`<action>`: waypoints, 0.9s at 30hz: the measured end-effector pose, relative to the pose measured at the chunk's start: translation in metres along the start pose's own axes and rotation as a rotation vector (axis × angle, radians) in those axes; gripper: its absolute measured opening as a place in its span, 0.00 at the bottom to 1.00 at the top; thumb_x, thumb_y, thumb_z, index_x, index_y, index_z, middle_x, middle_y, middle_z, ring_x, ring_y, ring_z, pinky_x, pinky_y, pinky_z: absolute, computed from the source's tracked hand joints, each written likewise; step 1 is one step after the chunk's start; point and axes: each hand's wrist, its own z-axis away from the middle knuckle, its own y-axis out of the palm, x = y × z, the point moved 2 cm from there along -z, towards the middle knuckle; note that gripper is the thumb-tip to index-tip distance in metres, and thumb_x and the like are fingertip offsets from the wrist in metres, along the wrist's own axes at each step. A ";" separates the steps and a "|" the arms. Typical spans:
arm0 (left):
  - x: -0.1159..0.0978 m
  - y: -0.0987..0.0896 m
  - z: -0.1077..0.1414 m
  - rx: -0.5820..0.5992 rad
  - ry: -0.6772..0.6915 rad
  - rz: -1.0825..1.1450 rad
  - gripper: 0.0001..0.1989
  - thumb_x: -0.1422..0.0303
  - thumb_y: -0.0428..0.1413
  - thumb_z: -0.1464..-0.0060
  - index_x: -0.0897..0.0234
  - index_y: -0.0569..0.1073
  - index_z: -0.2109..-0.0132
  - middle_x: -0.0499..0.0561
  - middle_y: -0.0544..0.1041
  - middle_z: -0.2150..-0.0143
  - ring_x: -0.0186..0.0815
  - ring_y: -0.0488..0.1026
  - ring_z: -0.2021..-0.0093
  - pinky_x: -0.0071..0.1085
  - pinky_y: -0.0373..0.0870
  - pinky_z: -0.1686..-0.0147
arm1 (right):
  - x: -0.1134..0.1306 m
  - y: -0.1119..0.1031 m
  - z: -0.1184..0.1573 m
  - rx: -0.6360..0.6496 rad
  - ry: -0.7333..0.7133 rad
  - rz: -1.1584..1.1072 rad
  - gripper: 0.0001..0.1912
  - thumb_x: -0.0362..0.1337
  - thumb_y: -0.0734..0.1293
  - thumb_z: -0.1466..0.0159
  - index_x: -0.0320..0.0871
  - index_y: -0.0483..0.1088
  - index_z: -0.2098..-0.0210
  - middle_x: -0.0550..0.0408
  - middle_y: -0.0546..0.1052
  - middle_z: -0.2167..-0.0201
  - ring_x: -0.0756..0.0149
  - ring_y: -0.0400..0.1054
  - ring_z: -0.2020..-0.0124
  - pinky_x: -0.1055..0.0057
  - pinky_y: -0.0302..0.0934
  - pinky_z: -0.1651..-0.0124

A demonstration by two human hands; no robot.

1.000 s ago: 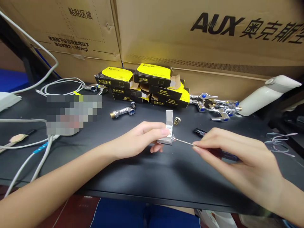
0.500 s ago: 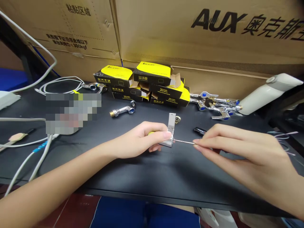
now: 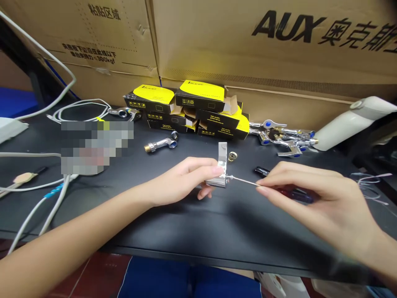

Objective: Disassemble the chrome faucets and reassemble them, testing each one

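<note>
Chrome faucet lever (image 3: 221, 174) is held clenched in left hand (image 3: 182, 182), screwdriver (image 3: 243, 179) pinched in right hand (image 3: 310, 194), shaft lying crosswise, tip at lever from right.

- On the big tan corrugated cardboard carton (image 3: 217, 54), I read "AUX" in heavy black capitals, followed by black "奥克斯" and a further character cut off at the frame edge.
- On the left tan corrugated cardboard carton (image 3: 77, 41), I make out "粘贴区域" in black, inside a dotted outline.
- Lower on that carton, I can read "300kgf" at the end of a small printed line; the Chinese before it is too small for me to be sure of.
- On the black-and-yellow cardboard boxes (image 3: 200, 96), the small print on the yellow lids is too tiny for me to read reliably.
</note>
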 end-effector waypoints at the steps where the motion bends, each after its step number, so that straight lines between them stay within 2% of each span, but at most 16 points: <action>1: 0.001 0.000 -0.001 -0.024 0.000 0.052 0.16 0.59 0.50 0.38 0.65 0.68 0.69 0.45 0.68 0.76 0.31 0.68 0.75 0.32 0.69 0.65 | -0.002 0.001 0.000 -0.006 0.022 -0.016 0.04 0.31 0.70 0.38 0.47 0.75 0.66 0.57 0.76 0.70 0.69 0.69 0.70 0.72 0.64 0.68; 3: 0.001 0.001 -0.002 -0.098 0.014 0.177 0.16 0.59 0.49 0.39 0.67 0.72 0.67 0.50 0.74 0.69 0.33 0.71 0.74 0.33 0.72 0.68 | -0.007 0.004 0.000 -0.010 0.087 -0.058 0.02 0.33 0.69 0.38 0.46 0.75 0.66 0.56 0.76 0.70 0.68 0.69 0.70 0.73 0.64 0.69; 5: 0.001 0.000 -0.003 -0.166 0.032 0.283 0.17 0.60 0.48 0.38 0.67 0.75 0.62 0.56 0.77 0.58 0.35 0.74 0.69 0.33 0.74 0.69 | -0.013 0.010 -0.001 -0.004 0.172 -0.119 0.03 0.35 0.69 0.37 0.45 0.75 0.66 0.55 0.75 0.70 0.68 0.69 0.71 0.73 0.64 0.70; 8: -0.001 0.001 -0.003 -0.167 0.055 0.400 0.18 0.62 0.45 0.36 0.66 0.77 0.58 0.58 0.76 0.50 0.38 0.76 0.63 0.32 0.76 0.68 | -0.019 0.021 -0.005 0.033 0.252 -0.223 0.06 0.38 0.67 0.37 0.43 0.75 0.66 0.54 0.74 0.71 0.68 0.67 0.71 0.73 0.64 0.71; 10: 0.000 0.001 -0.004 -0.147 0.070 0.473 0.19 0.62 0.44 0.36 0.65 0.78 0.59 0.57 0.77 0.50 0.38 0.75 0.61 0.31 0.76 0.70 | -0.019 0.026 -0.009 0.056 0.237 -0.254 0.06 0.38 0.67 0.36 0.42 0.75 0.65 0.54 0.74 0.71 0.69 0.67 0.71 0.74 0.64 0.71; 13: 0.002 -0.001 -0.005 -0.172 0.072 0.547 0.19 0.62 0.45 0.35 0.65 0.78 0.62 0.55 0.78 0.56 0.37 0.75 0.61 0.29 0.76 0.70 | -0.018 0.031 -0.016 0.058 0.201 -0.231 0.05 0.35 0.66 0.36 0.42 0.75 0.65 0.55 0.73 0.71 0.69 0.66 0.70 0.74 0.63 0.70; 16: 0.005 -0.006 -0.007 -0.244 0.062 0.568 0.18 0.61 0.47 0.37 0.66 0.77 0.64 0.53 0.78 0.62 0.35 0.75 0.63 0.29 0.76 0.67 | -0.023 0.035 -0.021 0.037 0.178 -0.211 0.06 0.35 0.66 0.36 0.41 0.75 0.65 0.55 0.73 0.71 0.69 0.65 0.71 0.73 0.61 0.70; 19: 0.006 -0.015 -0.009 -0.357 0.084 0.498 0.14 0.61 0.50 0.39 0.66 0.75 0.65 0.52 0.78 0.64 0.36 0.76 0.63 0.32 0.76 0.63 | -0.035 0.040 -0.023 0.003 0.096 -0.123 0.06 0.34 0.65 0.36 0.40 0.74 0.64 0.54 0.73 0.70 0.70 0.65 0.72 0.72 0.60 0.70; 23: 0.009 -0.025 -0.011 -0.470 0.025 0.339 0.13 0.59 0.54 0.42 0.66 0.74 0.64 0.55 0.79 0.59 0.42 0.77 0.56 0.36 0.75 0.57 | -0.054 0.051 -0.017 0.081 -0.019 0.067 0.08 0.30 0.63 0.36 0.41 0.74 0.61 0.53 0.75 0.69 0.66 0.66 0.69 0.69 0.62 0.66; 27: 0.013 -0.025 -0.014 -0.440 -0.037 0.386 0.13 0.59 0.54 0.42 0.66 0.74 0.62 0.57 0.79 0.55 0.45 0.76 0.51 0.39 0.74 0.52 | -0.067 0.057 -0.010 0.116 -0.051 0.308 0.09 0.31 0.62 0.34 0.41 0.74 0.60 0.51 0.76 0.68 0.62 0.67 0.65 0.66 0.63 0.62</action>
